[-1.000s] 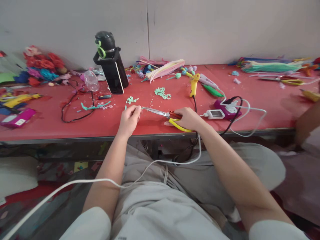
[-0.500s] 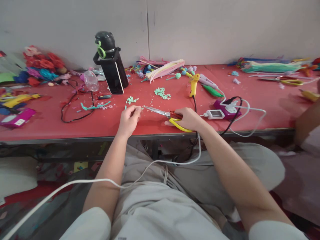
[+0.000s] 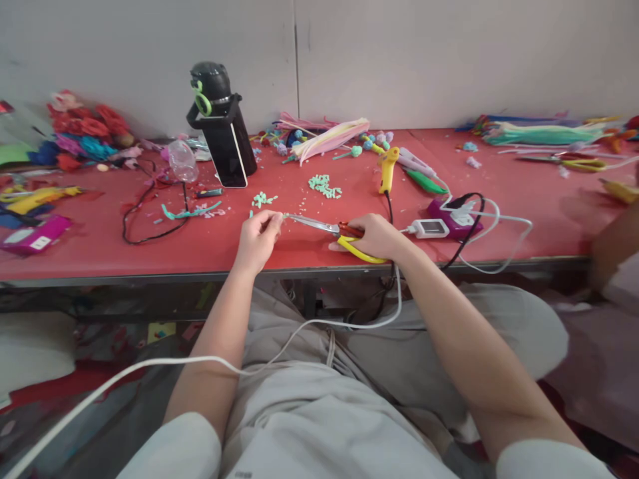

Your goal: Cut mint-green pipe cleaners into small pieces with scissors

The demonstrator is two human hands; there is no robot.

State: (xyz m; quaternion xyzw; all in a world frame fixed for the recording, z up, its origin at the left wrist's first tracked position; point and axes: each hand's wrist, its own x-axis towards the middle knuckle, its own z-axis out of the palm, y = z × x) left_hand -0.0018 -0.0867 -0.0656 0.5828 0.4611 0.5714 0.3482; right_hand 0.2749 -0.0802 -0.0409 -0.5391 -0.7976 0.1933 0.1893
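My right hand (image 3: 377, 237) is closed round the yellow and red handles of a pair of scissors (image 3: 329, 230), whose blades point left across the red table (image 3: 299, 246). My left hand (image 3: 258, 238) is pinched shut right at the blade tips, on a small mint-green piece that barely shows. Small mint-green cut pieces (image 3: 325, 185) lie in little heaps just beyond both hands.
A black bottle with a phone leaning on it (image 3: 221, 130) stands at the back. A yellow glue gun (image 3: 387, 167), a white charger (image 3: 432, 228) with cables, bundles of pipe cleaners (image 3: 330, 137) and colourful flowers (image 3: 84, 133) lie around. Another person's arm (image 3: 614, 243) is at the right edge.
The scissors' blades have shifted slightly toward my left hand's pinch. Both hands stay in place.
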